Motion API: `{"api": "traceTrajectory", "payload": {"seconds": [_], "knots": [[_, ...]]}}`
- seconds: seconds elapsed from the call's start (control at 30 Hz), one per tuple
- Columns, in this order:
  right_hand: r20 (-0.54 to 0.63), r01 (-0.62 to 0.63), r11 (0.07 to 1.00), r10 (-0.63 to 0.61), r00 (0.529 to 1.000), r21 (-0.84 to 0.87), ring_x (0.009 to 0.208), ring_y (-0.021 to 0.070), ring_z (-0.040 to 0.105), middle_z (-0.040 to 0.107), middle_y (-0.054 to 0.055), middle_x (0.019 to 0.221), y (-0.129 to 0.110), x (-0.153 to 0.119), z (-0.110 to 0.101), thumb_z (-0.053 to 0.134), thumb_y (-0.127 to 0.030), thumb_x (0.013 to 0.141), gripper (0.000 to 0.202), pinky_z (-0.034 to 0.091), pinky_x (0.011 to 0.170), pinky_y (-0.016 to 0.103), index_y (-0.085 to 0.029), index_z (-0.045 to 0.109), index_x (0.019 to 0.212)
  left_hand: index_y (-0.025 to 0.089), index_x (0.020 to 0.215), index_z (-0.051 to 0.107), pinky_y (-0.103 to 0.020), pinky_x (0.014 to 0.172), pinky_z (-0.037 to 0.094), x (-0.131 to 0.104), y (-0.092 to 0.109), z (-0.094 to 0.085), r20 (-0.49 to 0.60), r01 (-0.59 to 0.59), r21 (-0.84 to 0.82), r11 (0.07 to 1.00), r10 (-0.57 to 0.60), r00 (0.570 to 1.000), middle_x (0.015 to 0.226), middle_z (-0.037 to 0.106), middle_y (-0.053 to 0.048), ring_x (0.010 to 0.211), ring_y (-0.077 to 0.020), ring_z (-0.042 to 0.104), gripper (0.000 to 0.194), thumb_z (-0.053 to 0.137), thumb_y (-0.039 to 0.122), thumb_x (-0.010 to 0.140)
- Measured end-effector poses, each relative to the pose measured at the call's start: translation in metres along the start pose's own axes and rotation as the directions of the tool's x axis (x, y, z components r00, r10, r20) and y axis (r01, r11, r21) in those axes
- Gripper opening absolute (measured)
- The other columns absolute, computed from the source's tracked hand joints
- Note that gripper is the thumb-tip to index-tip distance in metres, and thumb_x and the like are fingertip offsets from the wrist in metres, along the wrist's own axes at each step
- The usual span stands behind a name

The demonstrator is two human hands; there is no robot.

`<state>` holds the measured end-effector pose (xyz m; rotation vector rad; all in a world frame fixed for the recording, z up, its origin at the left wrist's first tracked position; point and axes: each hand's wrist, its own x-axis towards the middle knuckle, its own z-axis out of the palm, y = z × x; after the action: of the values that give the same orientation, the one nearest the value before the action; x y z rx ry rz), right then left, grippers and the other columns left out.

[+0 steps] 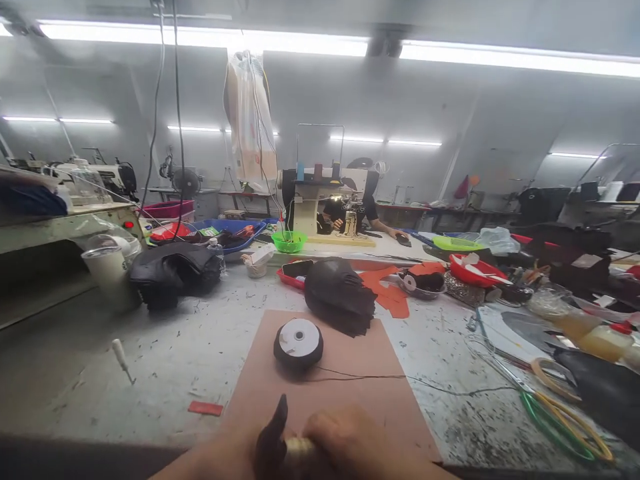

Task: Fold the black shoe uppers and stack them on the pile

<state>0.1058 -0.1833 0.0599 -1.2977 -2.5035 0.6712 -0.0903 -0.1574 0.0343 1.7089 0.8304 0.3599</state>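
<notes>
At the near edge of the table my left hand (237, 443) is closed beside a black piece with a pointed tip (273, 430), which it seems to grip. My right hand (345, 433) is closed next to it, blurred, with its fingers curled down. Between the hands shows a small pale yellowish thing (299, 448), too smeared to name. Beyond them a spool of black cord with a white face (300, 341) lies on a pinkish-brown board (250, 373). A thin dark cord (370, 377) runs from the spool to the right.
Black leather pieces (337, 293) lie stacked behind the spool. Scissors with green and yellow handles (565, 427) and a tape roll (555, 379) are at right. A white-handled awl (121, 357) and a red strip (205, 408) lie left. A person (373, 213) sits beyond a sewing machine (310, 213).
</notes>
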Motion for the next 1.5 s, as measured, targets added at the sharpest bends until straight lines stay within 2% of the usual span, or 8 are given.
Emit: {"api": "traceTrajectory", "payload": {"seconds": [0.2, 0.33, 0.5, 0.77, 1.03, 1.23, 1.37, 1.5], "knots": [[0.268, 0.048, 0.998, -0.053, 0.962, 0.027, 0.051, 0.0088, 0.052, 0.059, -0.006, 0.063, 0.013, -0.031, 0.002, 0.061, -0.020, 0.076, 0.006, 0.024, 0.041, 0.019, -0.022, 0.055, 0.076, 0.018, 0.046, 0.043, -0.021, 0.034, 0.021, -0.005, -0.003, 0.035, 0.148, -0.042, -0.024, 0.999, 0.045, 0.988, 0.042, 0.030, 0.005, 0.039, -0.0075, 0.026, 0.036, 0.058, 0.047, 0.062], [0.271, 0.072, 0.976, -0.014, 0.962, -0.204, 0.053, 0.0125, 0.055, 0.059, -0.005, 0.064, 0.015, -0.042, 0.013, 0.064, -0.020, 0.071, 0.015, 0.019, 0.041, 0.022, -0.021, 0.052, 0.079, 0.020, 0.047, 0.032, -0.026, 0.044, 0.027, 0.001, 0.017, 0.039, 0.303, -0.227, 0.103, 0.969, 0.186, 0.934, 0.049, 0.028, 0.005, 0.045, -0.0102, 0.027, 0.033, 0.051, 0.042, 0.061], [0.224, 0.097, 0.886, 0.008, 0.975, -0.454, 0.053, 0.0166, 0.056, 0.059, -0.001, 0.066, 0.016, -0.046, 0.021, 0.052, -0.017, 0.080, 0.005, 0.016, 0.040, 0.027, -0.019, 0.049, 0.077, 0.021, 0.052, 0.026, -0.031, 0.053, 0.025, 0.010, 0.020, 0.040, 0.377, -0.372, 0.350, 0.860, 0.234, 0.896, 0.052, 0.031, 0.003, 0.053, -0.0154, 0.030, 0.027, 0.046, 0.036, 0.065], [0.204, 0.080, 0.838, 0.037, 0.978, -0.540, 0.053, 0.0196, 0.056, 0.058, 0.002, 0.065, 0.010, -0.046, 0.022, 0.052, -0.012, 0.078, 0.009, 0.028, 0.041, 0.026, -0.019, 0.050, 0.084, 0.022, 0.054, 0.021, -0.032, 0.050, 0.021, 0.005, 0.007, 0.040, 0.339, -0.424, 0.458, 0.782, 0.288, 0.896, 0.054, 0.039, 0.000, 0.053, -0.0166, 0.034, 0.028, 0.047, 0.024, 0.063], [0.232, 0.042, 0.859, 0.091, 0.969, -0.511, 0.056, 0.0207, 0.059, 0.059, 0.003, 0.066, 0.010, -0.038, 0.023, 0.051, -0.009, 0.076, 0.011, 0.034, 0.042, 0.025, -0.018, 0.051, 0.083, 0.021, 0.054, 0.019, -0.031, 0.049, 0.018, 0.007, 0.010, 0.040, 0.331, -0.328, 0.515, 0.792, 0.170, 0.928, 0.052, 0.033, 0.001, 0.054, -0.0159, 0.032, 0.031, 0.047, 0.026, 0.066], [0.266, -0.026, 0.879, 0.172, 0.948, -0.476, 0.064, 0.0240, 0.060, 0.061, 0.006, 0.072, 0.010, -0.034, 0.026, 0.049, -0.011, 0.078, 0.013, 0.045, 0.050, 0.029, -0.017, 0.051, 0.090, 0.020, 0.050, 0.021, -0.030, 0.047, 0.019, 0.008, -0.013, 0.044, 0.286, -0.344, 0.574, 0.743, 0.212, 0.935, 0.051, 0.033, 0.003, 0.053, -0.0141, 0.034, 0.036, 0.054, 0.025, 0.065], [0.276, -0.049, 0.891, 0.191, 0.942, -0.451, 0.063, 0.0251, 0.060, 0.062, 0.006, 0.072, 0.012, -0.032, 0.029, 0.050, -0.011, 0.075, 0.012, 0.047, 0.051, 0.032, -0.017, 0.052, 0.086, 0.019, 0.047, 0.025, -0.027, 0.044, 0.016, 0.011, -0.020, 0.049, 0.265, -0.277, 0.684, 0.674, 0.124, 0.956, 0.050, 0.027, 0.005, 0.050, -0.0117, 0.032, 0.040, 0.062, 0.029, 0.057], [0.283, -0.077, 0.900, 0.215, 0.935, -0.429, 0.064, 0.0256, 0.060, 0.062, 0.007, 0.073, 0.015, -0.029, 0.030, 0.050, -0.010, 0.073, 0.015, 0.046, 0.051, 0.031, -0.016, 0.053, 0.086, 0.018, 0.049, 0.032, -0.024, 0.046, 0.022, 0.012, -0.008, 0.047, 0.274, -0.240, 0.723, 0.647, 0.050, 0.960, 0.054, 0.036, 0.004, 0.052, -0.0106, 0.036, 0.033, 0.061, 0.028, 0.062]]}}
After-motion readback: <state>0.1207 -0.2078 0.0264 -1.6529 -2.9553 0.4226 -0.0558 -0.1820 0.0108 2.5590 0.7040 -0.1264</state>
